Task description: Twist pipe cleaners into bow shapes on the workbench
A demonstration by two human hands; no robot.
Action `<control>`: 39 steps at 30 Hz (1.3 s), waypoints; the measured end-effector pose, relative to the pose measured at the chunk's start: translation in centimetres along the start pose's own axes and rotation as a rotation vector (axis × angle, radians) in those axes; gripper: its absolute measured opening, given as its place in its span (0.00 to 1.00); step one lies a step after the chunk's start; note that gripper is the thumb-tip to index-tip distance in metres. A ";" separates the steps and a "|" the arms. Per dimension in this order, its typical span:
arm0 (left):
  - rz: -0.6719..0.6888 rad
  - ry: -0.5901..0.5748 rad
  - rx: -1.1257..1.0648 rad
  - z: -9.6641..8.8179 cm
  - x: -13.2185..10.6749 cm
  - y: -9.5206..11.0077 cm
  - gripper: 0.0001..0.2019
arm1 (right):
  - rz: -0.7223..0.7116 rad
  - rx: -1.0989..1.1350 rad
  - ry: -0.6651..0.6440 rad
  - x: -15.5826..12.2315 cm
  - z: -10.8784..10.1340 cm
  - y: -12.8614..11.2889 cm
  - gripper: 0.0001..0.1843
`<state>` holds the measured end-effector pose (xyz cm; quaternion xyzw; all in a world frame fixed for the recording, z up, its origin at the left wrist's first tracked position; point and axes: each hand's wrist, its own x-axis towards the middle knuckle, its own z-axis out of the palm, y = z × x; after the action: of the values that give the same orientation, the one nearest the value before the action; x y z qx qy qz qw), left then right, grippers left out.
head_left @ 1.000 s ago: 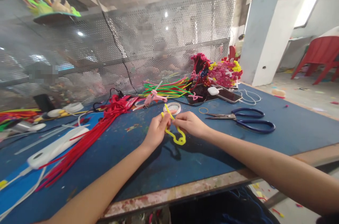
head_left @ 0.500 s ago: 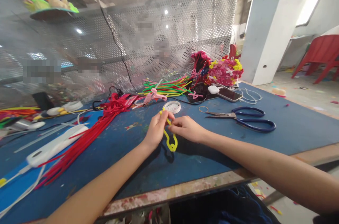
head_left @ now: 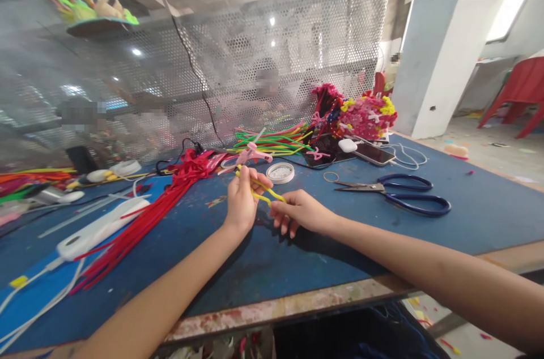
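Observation:
A bent yellow pipe cleaner [head_left: 264, 182] runs between my two hands, above the blue table top [head_left: 238, 285]. My left hand [head_left: 243, 200] pinches one end, thumb up, with part of the wire crossing its fingers. The thumb and index finger of my right hand [head_left: 297, 210] are closed on the other end, while its remaining fingers hang below. Just beyond my hands lies a round white dish [head_left: 280, 172] with small clear bits in it. Behind my left hand stands a pink glue gun-like tool [head_left: 253, 154], its exact kind unclear.
Blue-handled scissors [head_left: 395, 192] lie to the right, near a phone [head_left: 374, 153] with a white cable. Red pipe cleaners [head_left: 148, 223] and a white device [head_left: 100, 229] with a cord lie left. Green and other coloured stems [head_left: 272, 139] and pink flowers [head_left: 368, 115] sit at the back.
The yellow pipe cleaner's loop, which hung down toward me, is now raised and stretched sideways between my hands. My left hand has turned and moved slightly left; my right hand now grips the looped end.

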<state>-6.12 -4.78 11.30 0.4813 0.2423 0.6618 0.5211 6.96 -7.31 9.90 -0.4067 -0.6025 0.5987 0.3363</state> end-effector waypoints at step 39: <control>-0.102 -0.053 -0.034 -0.4 1.3 0.9 0.20 | -0.127 -0.063 0.118 0.1 -0.3 0.0 0.12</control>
<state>-6.88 -3.83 12.30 0.4766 0.2415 0.6254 0.5687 7.24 -7.11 9.89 -0.4128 -0.6247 0.5318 0.3956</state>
